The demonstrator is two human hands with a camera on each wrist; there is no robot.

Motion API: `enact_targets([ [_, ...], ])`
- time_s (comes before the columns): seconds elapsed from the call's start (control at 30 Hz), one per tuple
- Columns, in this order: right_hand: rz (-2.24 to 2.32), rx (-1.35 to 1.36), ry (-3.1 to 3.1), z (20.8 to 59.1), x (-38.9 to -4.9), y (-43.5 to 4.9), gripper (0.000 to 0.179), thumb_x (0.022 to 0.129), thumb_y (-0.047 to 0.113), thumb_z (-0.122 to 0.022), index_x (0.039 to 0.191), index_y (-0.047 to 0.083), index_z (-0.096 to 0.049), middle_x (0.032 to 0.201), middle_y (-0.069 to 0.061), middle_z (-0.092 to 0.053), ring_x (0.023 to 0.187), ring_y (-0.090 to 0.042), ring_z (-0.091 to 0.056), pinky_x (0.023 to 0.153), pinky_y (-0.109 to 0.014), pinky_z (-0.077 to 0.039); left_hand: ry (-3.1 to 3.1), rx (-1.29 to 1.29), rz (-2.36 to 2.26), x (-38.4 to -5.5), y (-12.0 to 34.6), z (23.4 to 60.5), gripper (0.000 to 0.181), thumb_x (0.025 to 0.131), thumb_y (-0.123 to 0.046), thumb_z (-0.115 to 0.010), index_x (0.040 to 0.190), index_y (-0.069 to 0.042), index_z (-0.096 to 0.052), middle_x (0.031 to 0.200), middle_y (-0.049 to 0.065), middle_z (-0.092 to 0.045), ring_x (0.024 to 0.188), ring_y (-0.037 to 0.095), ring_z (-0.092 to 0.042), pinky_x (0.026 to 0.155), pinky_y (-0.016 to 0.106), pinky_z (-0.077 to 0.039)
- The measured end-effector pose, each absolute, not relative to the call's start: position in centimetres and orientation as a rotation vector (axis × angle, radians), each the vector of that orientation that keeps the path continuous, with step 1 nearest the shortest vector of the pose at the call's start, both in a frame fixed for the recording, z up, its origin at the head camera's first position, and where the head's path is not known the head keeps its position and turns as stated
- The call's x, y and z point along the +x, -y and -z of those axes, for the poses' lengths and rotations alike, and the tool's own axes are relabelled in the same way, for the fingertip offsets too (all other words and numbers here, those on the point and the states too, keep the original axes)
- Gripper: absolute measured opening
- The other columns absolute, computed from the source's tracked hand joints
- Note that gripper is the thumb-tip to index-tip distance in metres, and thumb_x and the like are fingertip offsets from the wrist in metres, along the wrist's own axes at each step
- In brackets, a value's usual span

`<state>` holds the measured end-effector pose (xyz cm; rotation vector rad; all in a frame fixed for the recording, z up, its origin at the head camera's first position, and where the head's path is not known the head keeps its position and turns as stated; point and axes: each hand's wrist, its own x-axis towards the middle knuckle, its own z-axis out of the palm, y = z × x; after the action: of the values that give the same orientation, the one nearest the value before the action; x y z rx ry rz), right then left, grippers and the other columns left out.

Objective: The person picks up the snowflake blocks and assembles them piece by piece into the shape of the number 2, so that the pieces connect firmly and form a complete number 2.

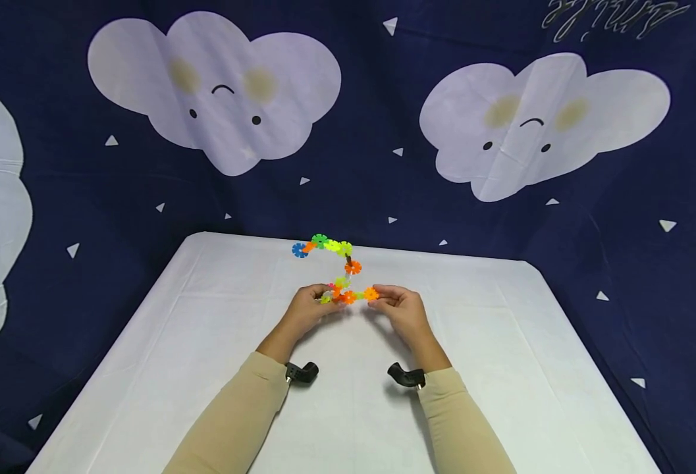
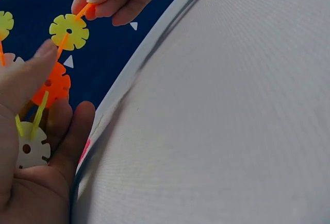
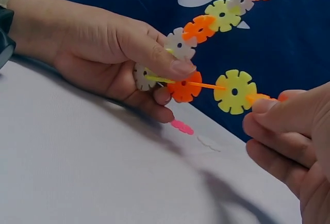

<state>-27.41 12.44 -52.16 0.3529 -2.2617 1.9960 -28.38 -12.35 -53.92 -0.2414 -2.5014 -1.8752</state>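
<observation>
A curved chain of notched plastic snowflake discs (image 1: 353, 267) in orange, yellow, white and green spans both hands in the head view, bending back to a blue disc (image 1: 299, 250) at its far end. My left hand (image 1: 307, 309) pinches the chain at an orange disc (image 3: 185, 87), thumb on top and fingers beneath. A white disc (image 2: 34, 152) lies against that palm. With thumb and fingers my right hand (image 1: 403, 309) grips the orange end disc, mostly hidden by the fingertips. A yellow disc (image 3: 235, 91) bridges the gap between the hands.
Below the left hand, a pink disc (image 3: 182, 127) and a whitish disc (image 3: 209, 144) show edge-on. A white cloth-covered table (image 1: 348, 408) lies under both arms. Behind it hangs a dark blue curtain (image 1: 371, 197) with cloud prints. Each wrist wears a black camera mount (image 1: 303, 372).
</observation>
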Motion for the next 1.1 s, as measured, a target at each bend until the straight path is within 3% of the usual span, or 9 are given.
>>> enact_targets([
  [0.2, -1.887, 0.394, 2.359, 52.42, -27.41, -12.43, 0.033, 0.088, -0.011, -0.08, 0.12, -0.011, -0.073, 0.099, -0.023, -0.076, 0.089, -0.04, -0.074, 0.075, -0.025, -0.059, 2.507, -0.284, 1.78, -28.23, 12.35, 54.02, 0.026, 0.084, -0.021, -0.091, 0.102, -0.007, -0.078, 0.111, 0.006, -0.074, 0.111, 0.03, -0.063, 0.101, 0.051, -0.048],
  [0.43, -1.83, 0.405, 2.362, 52.59, -26.98, -11.97, 0.03, 0.086, -0.014, -0.079, 0.116, -0.01, -0.074, 0.095, -0.016, -0.077, 0.082, -0.026, -0.073, 0.073, -0.023, -0.058, 2.494, -0.334, 1.775, -28.35, 12.35, 54.19, 0.019, 0.085, -0.012, -0.09, 0.098, -0.005, -0.078, 0.104, 0.005, -0.074, 0.108, 0.029, -0.064, 0.103, 0.049, -0.049],
  [0.57, -1.809, 0.406, 2.358, 52.46, -26.84, -11.83, 0.031, 0.086, -0.015, -0.079, 0.116, -0.01, -0.074, 0.095, -0.016, -0.077, 0.082, -0.025, -0.073, 0.072, -0.024, -0.059, 2.487, -0.363, 1.77, -28.38, 12.33, 54.16, 0.017, 0.086, -0.01, -0.089, 0.097, -0.004, -0.077, 0.103, 0.005, -0.074, 0.106, 0.029, -0.064, 0.101, 0.05, -0.05],
  [0.8, -1.856, 0.392, 2.304, 52.38, -26.81, -11.76, 0.032, 0.087, -0.013, -0.08, 0.118, -0.01, -0.073, 0.098, -0.019, -0.076, 0.084, -0.026, -0.073, 0.074, -0.023, -0.059, 2.459, -0.302, 1.852, -28.34, 12.21, 54.13, 0.03, 0.084, -0.014, -0.09, 0.108, -0.001, -0.077, 0.109, 0.007, -0.074, 0.105, 0.028, -0.063, 0.097, 0.047, -0.052],
  [0.93, -1.911, 0.439, 2.236, 52.46, -26.98, -11.81, 0.041, 0.088, -0.012, -0.08, 0.127, -0.012, -0.068, 0.103, -0.028, -0.073, 0.092, -0.039, -0.072, 0.078, -0.023, -0.058, 2.427, -0.236, 1.935, -28.36, 12.24, 53.93, 0.04, 0.082, -0.017, -0.092, 0.115, 0.0, -0.076, 0.115, 0.009, -0.074, 0.104, 0.027, -0.062, 0.093, 0.046, -0.053],
  [1.1, -1.903, 0.452, 2.193, 52.82, -27.32, -12.01, 0.05, 0.089, -0.011, -0.079, 0.136, -0.013, -0.061, 0.114, -0.032, -0.069, 0.101, -0.048, -0.069, 0.084, -0.025, -0.058, 2.333, -0.154, 2.033, -28.5, 12.43, 53.67, 0.037, 0.082, -0.015, -0.093, 0.112, 0.0, -0.076, 0.111, 0.009, -0.073, 0.101, 0.025, -0.061, 0.092, 0.039, -0.052],
])
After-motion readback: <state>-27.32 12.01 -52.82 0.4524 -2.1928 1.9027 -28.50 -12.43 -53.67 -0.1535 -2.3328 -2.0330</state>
